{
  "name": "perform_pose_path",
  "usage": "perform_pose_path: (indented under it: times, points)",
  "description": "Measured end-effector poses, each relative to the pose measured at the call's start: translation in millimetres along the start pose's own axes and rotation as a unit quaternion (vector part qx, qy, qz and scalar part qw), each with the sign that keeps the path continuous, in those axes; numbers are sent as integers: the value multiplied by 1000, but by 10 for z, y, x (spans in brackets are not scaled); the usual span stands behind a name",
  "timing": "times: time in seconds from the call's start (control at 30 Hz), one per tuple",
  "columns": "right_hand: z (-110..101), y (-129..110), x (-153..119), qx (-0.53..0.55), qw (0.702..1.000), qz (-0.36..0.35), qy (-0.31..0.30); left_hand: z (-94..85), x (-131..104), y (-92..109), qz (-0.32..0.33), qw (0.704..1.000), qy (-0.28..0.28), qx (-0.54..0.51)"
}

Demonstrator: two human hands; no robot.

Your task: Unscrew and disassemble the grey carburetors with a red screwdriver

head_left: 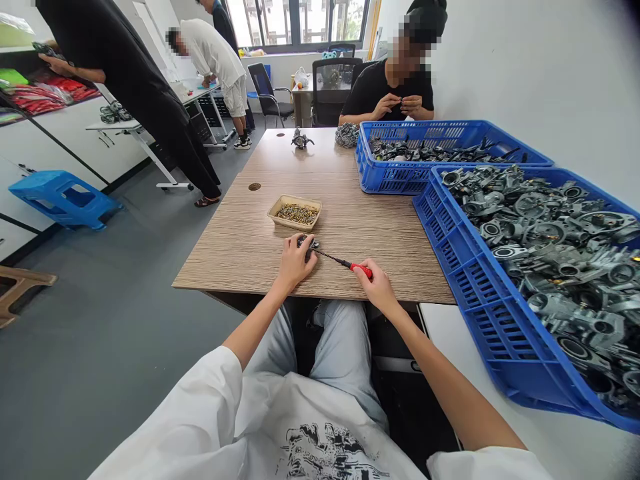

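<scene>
My left hand [296,262] is closed around a small dark metal part [311,245] near the front of the wooden table, with fingers hiding much of it. In my right hand [379,288] is a screwdriver [345,263] with a red and black handle, gripped at the handle's end. Its thin shaft points left, and the tip reaches the metal part; whether it sits in a screw is too small to tell. Just beyond my left hand stands a cream tray [271,215] holding many small brass-coloured and silvery screws.
A blue crate [450,250] of grey metal castings stands close on my right, with another blue crate [367,175] of dark parts behind it. A metal assembly [301,140] lies on the far table. A person [390,90] sits opposite; a blue stool [55,190] is left.
</scene>
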State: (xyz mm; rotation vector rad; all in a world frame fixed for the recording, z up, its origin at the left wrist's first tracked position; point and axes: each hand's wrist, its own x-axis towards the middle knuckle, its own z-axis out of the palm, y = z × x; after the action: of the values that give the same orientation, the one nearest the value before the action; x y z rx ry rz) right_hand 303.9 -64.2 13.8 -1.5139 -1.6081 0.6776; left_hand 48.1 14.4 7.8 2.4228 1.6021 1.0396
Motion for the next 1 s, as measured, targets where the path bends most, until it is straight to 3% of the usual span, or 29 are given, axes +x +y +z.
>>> perform_pose_path:
  times: [0.33, 1.0]
  points:
    - [-27, -26, -9, 7, 999, 5, -39, 6, 0, -2, 2, 1000, 8, 13]
    - [-21, 7, 15, 4, 1000, 15, -17, 24, -3, -30, 0, 1000, 4, 9]
